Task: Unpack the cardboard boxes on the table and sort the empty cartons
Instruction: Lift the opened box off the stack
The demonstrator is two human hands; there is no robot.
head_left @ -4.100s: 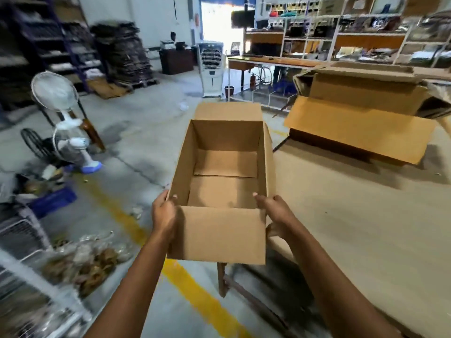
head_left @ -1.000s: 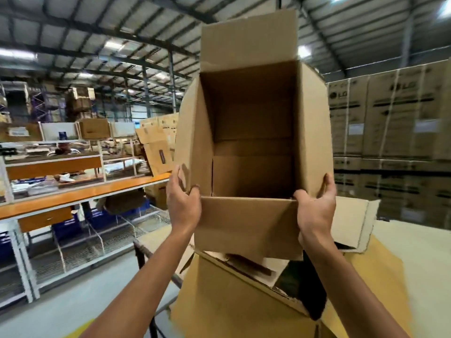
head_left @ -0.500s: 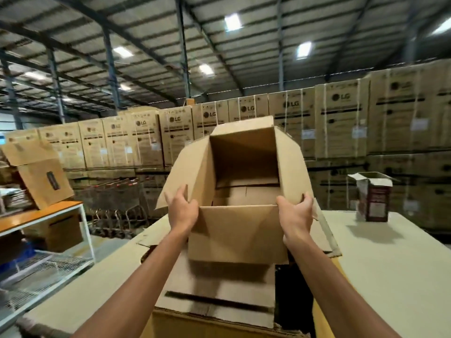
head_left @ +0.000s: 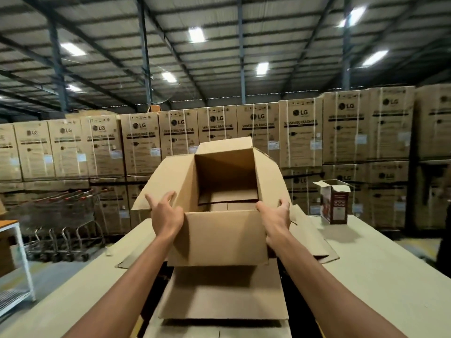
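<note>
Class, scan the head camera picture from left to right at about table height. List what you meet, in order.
White rack → shopping trolleys → left hand → open box → right hand → small printed carton

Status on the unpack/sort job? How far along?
Done: the carton looks empty, flaps open. In hand: left hand and right hand hold it above opened cardboard lying on the table. Left: set it down and sort it; the small open box at the far right stands untouched, contents hidden.
</note>
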